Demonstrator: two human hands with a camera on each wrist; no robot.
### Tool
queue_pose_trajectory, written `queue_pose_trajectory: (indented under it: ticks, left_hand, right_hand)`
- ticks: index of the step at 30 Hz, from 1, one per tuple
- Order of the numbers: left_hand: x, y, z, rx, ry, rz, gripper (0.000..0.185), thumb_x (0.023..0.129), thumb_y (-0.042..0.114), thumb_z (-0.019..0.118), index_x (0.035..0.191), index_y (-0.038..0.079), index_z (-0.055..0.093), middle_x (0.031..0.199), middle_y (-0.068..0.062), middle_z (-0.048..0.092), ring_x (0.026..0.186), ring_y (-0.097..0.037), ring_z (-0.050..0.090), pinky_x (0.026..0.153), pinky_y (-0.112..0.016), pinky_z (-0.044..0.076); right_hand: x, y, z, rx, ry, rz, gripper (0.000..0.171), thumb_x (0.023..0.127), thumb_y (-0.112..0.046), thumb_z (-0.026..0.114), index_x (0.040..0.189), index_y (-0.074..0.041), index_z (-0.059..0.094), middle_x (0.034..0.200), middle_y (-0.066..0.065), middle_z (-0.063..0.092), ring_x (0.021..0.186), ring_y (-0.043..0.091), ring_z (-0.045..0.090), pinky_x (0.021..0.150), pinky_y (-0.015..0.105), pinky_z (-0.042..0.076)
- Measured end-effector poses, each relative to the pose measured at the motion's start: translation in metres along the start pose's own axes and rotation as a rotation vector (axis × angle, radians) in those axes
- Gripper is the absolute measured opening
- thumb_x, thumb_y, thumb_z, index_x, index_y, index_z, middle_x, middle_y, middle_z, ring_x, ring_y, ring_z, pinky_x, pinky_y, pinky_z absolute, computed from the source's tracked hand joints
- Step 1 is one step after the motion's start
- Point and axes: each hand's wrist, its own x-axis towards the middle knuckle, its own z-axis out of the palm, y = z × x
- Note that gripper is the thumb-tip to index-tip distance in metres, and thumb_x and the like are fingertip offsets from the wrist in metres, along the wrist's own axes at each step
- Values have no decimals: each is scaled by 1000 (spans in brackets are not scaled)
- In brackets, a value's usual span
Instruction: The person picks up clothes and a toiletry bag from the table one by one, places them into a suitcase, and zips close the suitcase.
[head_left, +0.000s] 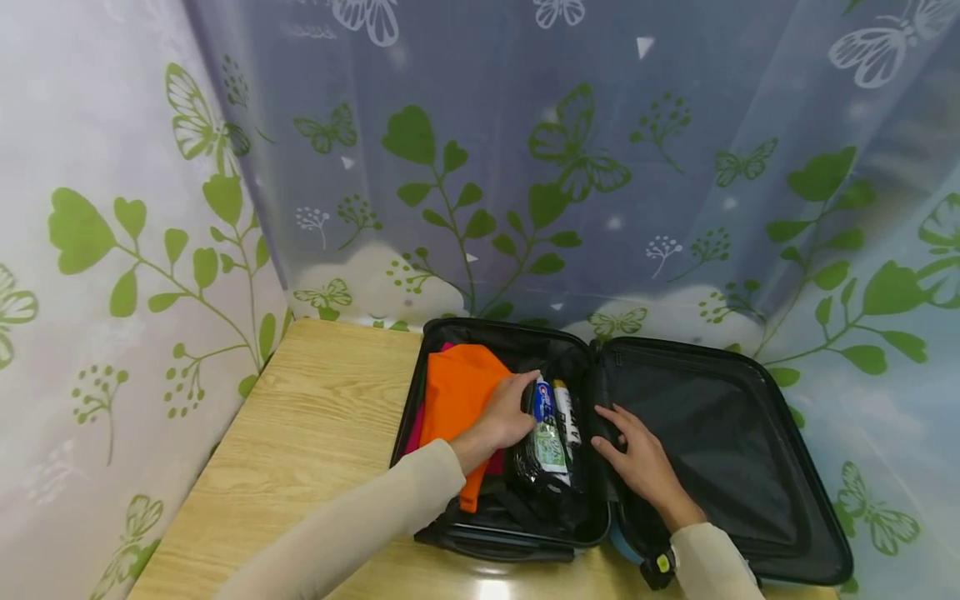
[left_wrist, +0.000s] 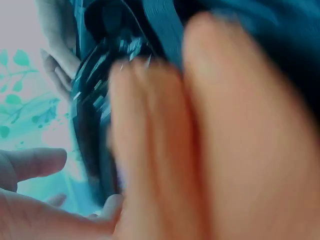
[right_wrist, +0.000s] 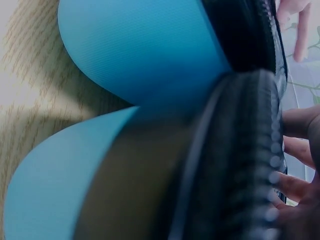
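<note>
In the head view, my left hand [head_left: 510,412] rests at the left side of a black pouch with a clear front [head_left: 528,467], its thumb and fingers spread. Through the front show a blue-and-white toothpaste [head_left: 543,402], a white tube with a gold cap [head_left: 567,414] and a green-and-white packet [head_left: 550,448]. The pouch lies in the left half of an open suitcase [head_left: 517,546], beside a folded orange garment [head_left: 459,387]. My right hand [head_left: 639,458], fingers loosely spread, is by the suitcase's hinge side; whether it touches is unclear. Blurred orange shapes cover much of the left wrist view.
The suitcase's black-lined right half [head_left: 720,450] lies opened flat. A dark pink cloth [head_left: 415,429] shows under the orange one. Wooden table [head_left: 322,400] extends to the left, with a patterned curtain [head_left: 480,167] behind. The right wrist view shows the blue outer shells [right_wrist: 140,45].
</note>
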Motion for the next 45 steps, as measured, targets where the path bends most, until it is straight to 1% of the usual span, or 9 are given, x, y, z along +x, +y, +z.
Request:
queue_pose_trajectory:
  ticks: [3,6,8,15,19,20,24,34,45]
  left_hand:
    - [-2,5,-8,26,28,61,64,97,-11,61,157,12,58,167,-22,42,148,-41,48,124,-56,43]
    - [-4,9,-16,12,33,65,50,101,-7,60,146,14,66,159,-18,50,131,-38,56,104,-51,54]
    - [-5,9,-21,16,30,53,44,104,-4,61,142,16,68,157,-16,53,126,-35,58,92,-45,55]
    - [-9,2,-38,14,19,20,38,106,-1,62,140,16,69,163,-15,51,134,-37,60,79,-39,57]
    - [-10,-4,-52,59,9,31,36,106,0,62,138,13,70,161,-14,54,139,-37,58,89,-44,59]
    - [-10,-7,-56,83,9,35,35,106,1,63,138,13,71,159,-13,56,142,-37,57,100,-47,58]
    - [-10,-19,-71,162,27,42,30,106,3,64,133,14,74,154,-11,61,141,-36,59,112,-55,54]
    - [-9,-55,-111,355,151,195,31,99,-6,64,123,6,78,142,-19,67,143,-42,56,119,-59,46]
    - [-14,-82,-132,402,89,311,26,103,-1,66,126,7,75,150,-21,61,144,-49,48,122,-65,40]
  right_hand:
    - [0,-1,-1,-2,6,3,56,107,-24,72,160,-10,56,169,31,40,105,28,62,88,51,52]
    - [0,-1,-1,1,5,2,57,107,-23,72,160,-10,56,169,31,40,104,29,62,89,52,52]
    - [0,0,-1,0,3,2,57,107,-23,72,160,-10,55,170,31,40,104,28,61,89,51,51]
    - [0,1,-1,5,-2,6,57,107,-24,72,160,-11,55,170,30,40,103,27,60,87,49,50]
    - [0,0,-1,8,-5,9,57,107,-25,72,161,-11,55,170,30,39,104,27,61,88,49,51]
    - [0,0,-1,10,-9,12,58,108,-25,72,161,-12,55,170,30,39,105,27,61,88,50,51]
    - [0,0,0,11,-16,19,58,108,-25,71,161,-12,54,171,29,38,106,28,61,88,50,51]
    - [0,1,1,16,-17,24,58,108,-25,71,162,-12,54,171,29,38,106,28,61,88,49,51]
    - [1,-1,1,9,-23,27,57,109,-25,70,162,-11,53,171,30,37,93,20,54,83,43,45]
